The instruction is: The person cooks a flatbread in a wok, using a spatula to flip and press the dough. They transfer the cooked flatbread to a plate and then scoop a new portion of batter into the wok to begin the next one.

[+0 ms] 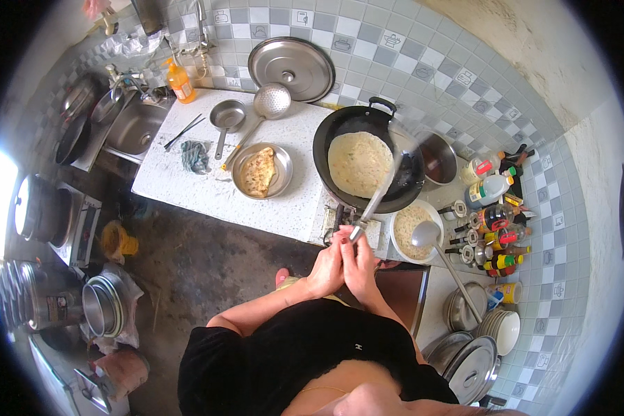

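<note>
My right hand is closed around the handle of a metal spatula, whose blurred blade is over the right side of a black wok. A pale round pancake lies in the wok. My left hand rests against my right hand near the handle's end; whether it grips the handle too, I cannot tell. Right of my hands, a ladle lies across a white bowl of pale batter. A browned, folded pancake sits in a steel plate to the left.
The white counter holds a small saucepan, a perforated skimmer, a rag and chopsticks. A steel pot stands behind the wok's right side. Bottles line the tiled wall. A sink is at left.
</note>
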`<action>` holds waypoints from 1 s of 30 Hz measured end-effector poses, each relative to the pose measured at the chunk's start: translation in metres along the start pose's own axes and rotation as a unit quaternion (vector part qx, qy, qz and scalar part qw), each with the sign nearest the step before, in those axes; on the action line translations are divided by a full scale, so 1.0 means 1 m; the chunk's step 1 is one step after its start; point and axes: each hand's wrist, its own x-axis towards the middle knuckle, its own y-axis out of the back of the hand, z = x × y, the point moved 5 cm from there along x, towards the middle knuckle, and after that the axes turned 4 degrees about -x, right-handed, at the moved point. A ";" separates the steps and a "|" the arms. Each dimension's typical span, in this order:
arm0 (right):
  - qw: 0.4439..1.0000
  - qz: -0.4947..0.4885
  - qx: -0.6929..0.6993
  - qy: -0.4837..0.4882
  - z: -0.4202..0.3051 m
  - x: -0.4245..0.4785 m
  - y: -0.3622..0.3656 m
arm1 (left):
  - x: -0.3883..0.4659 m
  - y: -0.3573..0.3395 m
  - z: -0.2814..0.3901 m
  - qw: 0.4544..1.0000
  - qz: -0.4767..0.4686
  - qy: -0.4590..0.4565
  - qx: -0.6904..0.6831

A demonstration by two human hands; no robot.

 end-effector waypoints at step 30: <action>0.950 0.243 0.094 -0.174 0.058 -0.055 0.079 | -0.020 -0.040 -0.073 0.852 -0.189 0.376 -0.313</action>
